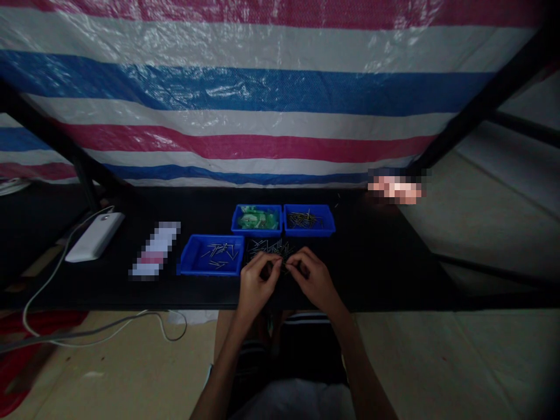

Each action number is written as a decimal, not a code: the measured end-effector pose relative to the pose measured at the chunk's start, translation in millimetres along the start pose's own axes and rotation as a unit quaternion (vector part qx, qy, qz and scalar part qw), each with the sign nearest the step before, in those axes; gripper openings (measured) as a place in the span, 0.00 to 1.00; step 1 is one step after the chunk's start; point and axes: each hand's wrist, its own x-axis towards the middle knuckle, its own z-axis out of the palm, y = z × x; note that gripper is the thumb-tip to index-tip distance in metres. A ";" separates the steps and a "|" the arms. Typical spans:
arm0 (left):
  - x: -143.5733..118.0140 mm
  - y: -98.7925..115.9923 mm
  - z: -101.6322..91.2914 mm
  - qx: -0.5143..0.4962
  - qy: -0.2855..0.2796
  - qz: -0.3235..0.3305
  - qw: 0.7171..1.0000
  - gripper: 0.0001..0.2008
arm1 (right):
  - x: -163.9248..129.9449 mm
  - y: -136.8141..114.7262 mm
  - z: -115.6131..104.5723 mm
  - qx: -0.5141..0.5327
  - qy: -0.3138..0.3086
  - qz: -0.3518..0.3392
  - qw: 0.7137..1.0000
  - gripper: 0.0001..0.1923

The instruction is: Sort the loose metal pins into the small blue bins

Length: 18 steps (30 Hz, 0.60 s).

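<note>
My left hand (256, 281) and my right hand (314, 279) face each other over the black table, fingertips pinched and close together. Whatever is between the fingertips is too small and dark to make out. Just beyond them lies a loose pile of thin metal pins, nails or screws (268, 246), partly hidden by my hands. Left of it, a blue tray (189, 256) holds several similar thin metal pieces (222, 251). Behind the pile are two more blue trays: one (256, 233) with green plastic packets (258, 219), the other (310, 233) with brassy, screw-like pieces (304, 219).
A white power bank-like box (95, 238) with a cable (37, 297) lies at the left, beside a blurred flat item (156, 251). A striped plastic sheet (262, 87) hangs behind the table (371, 280). Dark frame bars (476, 105) slope at the sides. A pixelated patch (396, 188) is back right.
</note>
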 end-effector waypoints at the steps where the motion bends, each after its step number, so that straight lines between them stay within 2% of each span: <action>1: 0.2 0.2 -0.2 -0.004 -0.002 0.002 1.000 0.05 | 0.6 -2.1 4.5 0.011 0.002 -0.007 1.000 0.04; 7: 0.4 -2.4 -1.7 -0.031 0.009 -0.002 0.999 0.05 | 1.6 -5.5 21.6 0.036 0.029 -0.013 0.999 0.05; 18: -0.2 -2.7 -0.7 -0.031 0.044 0.018 0.998 0.04 | -1.5 -4.4 22.6 0.003 0.025 -0.011 1.000 0.06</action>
